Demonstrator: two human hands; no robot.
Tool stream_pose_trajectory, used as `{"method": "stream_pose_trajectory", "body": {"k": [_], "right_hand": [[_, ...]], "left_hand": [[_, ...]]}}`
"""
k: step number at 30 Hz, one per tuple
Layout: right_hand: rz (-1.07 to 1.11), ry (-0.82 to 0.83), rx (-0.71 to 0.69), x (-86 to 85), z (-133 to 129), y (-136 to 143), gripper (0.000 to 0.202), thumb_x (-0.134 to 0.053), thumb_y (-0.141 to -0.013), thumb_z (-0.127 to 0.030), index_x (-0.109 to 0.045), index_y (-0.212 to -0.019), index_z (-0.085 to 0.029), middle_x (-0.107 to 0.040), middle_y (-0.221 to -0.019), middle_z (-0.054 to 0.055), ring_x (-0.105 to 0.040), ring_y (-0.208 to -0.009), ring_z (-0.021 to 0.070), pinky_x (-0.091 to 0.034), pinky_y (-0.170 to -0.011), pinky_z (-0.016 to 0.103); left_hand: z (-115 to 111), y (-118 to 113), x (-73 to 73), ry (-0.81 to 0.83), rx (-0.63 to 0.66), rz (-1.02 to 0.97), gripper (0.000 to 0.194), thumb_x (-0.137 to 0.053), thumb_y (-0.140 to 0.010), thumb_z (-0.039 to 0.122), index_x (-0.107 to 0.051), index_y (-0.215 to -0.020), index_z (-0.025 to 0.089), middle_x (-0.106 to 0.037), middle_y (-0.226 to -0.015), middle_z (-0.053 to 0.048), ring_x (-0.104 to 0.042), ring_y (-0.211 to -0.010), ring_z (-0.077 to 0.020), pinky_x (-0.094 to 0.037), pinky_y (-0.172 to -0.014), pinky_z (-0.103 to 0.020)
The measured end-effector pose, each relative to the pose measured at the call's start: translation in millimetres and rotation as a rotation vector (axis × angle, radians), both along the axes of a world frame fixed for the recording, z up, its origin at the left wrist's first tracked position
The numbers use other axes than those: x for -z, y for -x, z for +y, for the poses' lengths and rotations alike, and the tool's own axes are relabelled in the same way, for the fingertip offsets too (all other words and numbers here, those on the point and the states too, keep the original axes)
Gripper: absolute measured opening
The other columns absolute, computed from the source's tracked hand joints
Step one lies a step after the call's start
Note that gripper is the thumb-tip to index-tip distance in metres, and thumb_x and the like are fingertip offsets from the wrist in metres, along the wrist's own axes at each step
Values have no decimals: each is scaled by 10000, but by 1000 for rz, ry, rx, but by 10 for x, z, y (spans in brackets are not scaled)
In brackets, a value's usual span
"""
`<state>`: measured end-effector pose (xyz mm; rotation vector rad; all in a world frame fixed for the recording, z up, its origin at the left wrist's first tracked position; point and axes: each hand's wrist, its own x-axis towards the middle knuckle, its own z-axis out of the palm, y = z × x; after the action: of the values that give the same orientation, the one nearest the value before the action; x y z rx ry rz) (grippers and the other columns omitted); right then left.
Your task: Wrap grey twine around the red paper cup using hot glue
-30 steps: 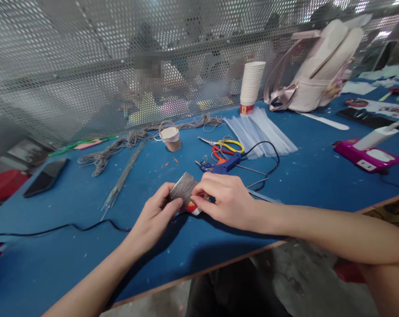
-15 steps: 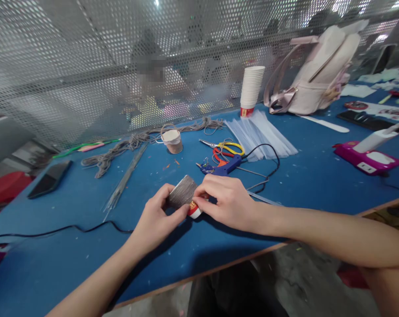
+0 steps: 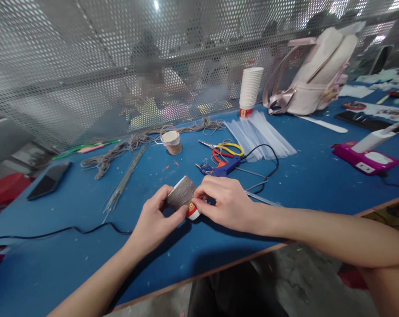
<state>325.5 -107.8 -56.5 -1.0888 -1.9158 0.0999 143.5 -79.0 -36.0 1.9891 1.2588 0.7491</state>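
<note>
My left hand [image 3: 156, 215] grips a paper cup [image 3: 193, 213], tilted on its side just above the table. Grey cord [image 3: 181, 193] is wound closely round most of the cup, leaving a red band with yellow print and a white end bare. With thumb and forefinger pinched together, my right hand [image 3: 224, 200] presses at the edge of the winding; the bit of cord there is mostly hidden by the fingertips. Beyond my hands lie a blue glue gun [image 3: 227, 167] and scissors [image 3: 235, 148] with red and yellow handles. A small cord-covered cup with a handle [image 3: 173, 147] stands upright farther back.
Grey cord bundles [image 3: 110, 156] and thin wires [image 3: 125, 182] lie left, near a phone [image 3: 49, 180]. Stacked paper cups [image 3: 250, 90], clear glue sticks [image 3: 260, 136] and a backpack [image 3: 313, 83] stand or lie at back right. A purple power strip [image 3: 364, 158] is right; a black cable [image 3: 74, 228] crosses left.
Almost nothing differs. The cup has turned very slightly in my left hand, and both hands keep the same hold. The whole view has shifted a little.
</note>
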Motion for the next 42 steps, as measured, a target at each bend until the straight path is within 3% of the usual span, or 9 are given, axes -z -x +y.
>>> {"method": "stream_pose_trajectory", "body": {"k": [42], "right_hand": [[80,100,-5,-19,-2,-12,88,-604,-830,-176,-611,-743,-167,-630,-726,2,-551,-644,112,-396,-614,228]], "left_hand": [[4,21,-3,-118,19,-26,132,-590,-679,310,-552,-673,183,-503,-618,37,-447,-573,-109,-375,-532,-224]]}}
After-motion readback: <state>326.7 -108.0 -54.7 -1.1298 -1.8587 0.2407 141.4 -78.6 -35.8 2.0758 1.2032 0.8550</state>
